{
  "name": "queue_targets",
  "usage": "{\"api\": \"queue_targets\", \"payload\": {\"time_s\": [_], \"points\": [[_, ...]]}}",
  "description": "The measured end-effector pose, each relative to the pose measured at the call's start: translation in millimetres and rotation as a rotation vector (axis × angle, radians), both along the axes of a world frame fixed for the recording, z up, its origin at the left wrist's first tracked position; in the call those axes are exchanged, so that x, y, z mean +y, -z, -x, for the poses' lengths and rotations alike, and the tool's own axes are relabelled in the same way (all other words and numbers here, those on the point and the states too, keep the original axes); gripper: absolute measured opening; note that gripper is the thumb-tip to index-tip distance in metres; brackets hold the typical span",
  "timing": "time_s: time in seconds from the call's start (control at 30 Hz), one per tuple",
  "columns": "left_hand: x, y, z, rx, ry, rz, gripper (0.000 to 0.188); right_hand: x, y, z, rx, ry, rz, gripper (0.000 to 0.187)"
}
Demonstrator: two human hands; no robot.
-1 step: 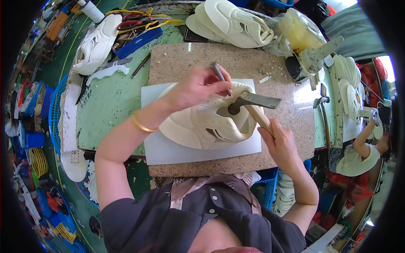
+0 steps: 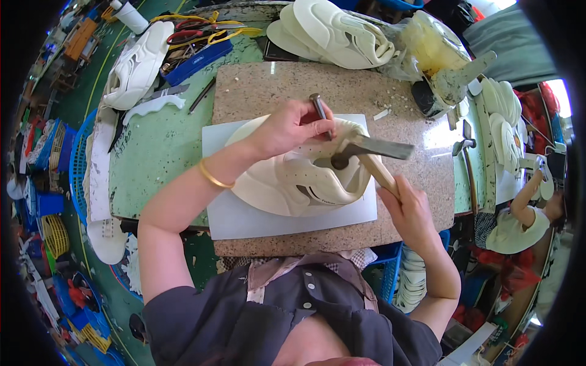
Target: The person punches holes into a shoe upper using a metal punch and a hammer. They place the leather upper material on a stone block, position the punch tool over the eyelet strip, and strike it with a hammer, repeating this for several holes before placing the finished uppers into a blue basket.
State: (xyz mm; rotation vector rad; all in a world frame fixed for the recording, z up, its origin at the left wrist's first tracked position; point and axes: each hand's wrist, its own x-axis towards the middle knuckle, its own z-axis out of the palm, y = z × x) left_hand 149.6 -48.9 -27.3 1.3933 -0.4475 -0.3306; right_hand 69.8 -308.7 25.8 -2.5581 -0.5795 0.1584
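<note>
The left hand [image 2: 293,127], above the centre of the frame, pinches a dark metal rod [image 2: 317,105] between thumb and fingers, its lower end pointing down at the collar of a cream-white shoe [image 2: 268,180]; whether the tip touches the material cannot be told. The right hand [image 2: 408,210], right of centre, is wrapped around the pale wooden handle of a hammer [image 2: 381,175], whose slightly blurred metal head hangs over the shoe's opening, just beside the rod. The shoe lies in the middle of the frame, toe toward the left, on a white sheet [image 2: 244,227], which rests on a speckled stone slab [image 2: 256,85]. Around the slab spreads a green tabletop [image 2: 152,158]. At upper left, a blue tray [image 2: 200,64] holds small tools, with red-handled scissors [image 2: 183,36] near it and a white shoe upper [image 2: 137,64] to its left. More white shoes [image 2: 342,39] sit at top centre. Another hammer [image 2: 469,171] lies at right, and farther right a co-worker [image 2: 519,229] raises an arm.
</note>
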Motion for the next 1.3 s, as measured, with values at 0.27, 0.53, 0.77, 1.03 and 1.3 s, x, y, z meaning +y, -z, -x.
{"api": "queue_targets", "payload": {"time_s": [0.27, 0.53, 0.77, 1.03, 1.3], "points": [[-29, 19, 3, 0.23, 0.196, 0.029, 0.012, -48, -17, 39, 0.083, 0.068, 0.12, 0.02], [-30, 13, 10, 0.238, 0.177, 0.029, 0.011, -48, 14, 82, 0.066, 0.136, -0.137, 0.022], [-35, 19, 12, 0.063, 0.145, -0.097, 0.012, -43, 21, 85, -0.162, 0.051, -0.218, 0.026], [-33, 19, 15, 0.077, 0.161, -0.048, 0.011, -22, 42, 93, 0.044, 0.038, 0.015, 0.012], [-31, 22, 19, 0.109, 0.217, 0.0, 0.009, -22, 47, 92, -0.039, -0.015, 0.02, 0.026]]}}
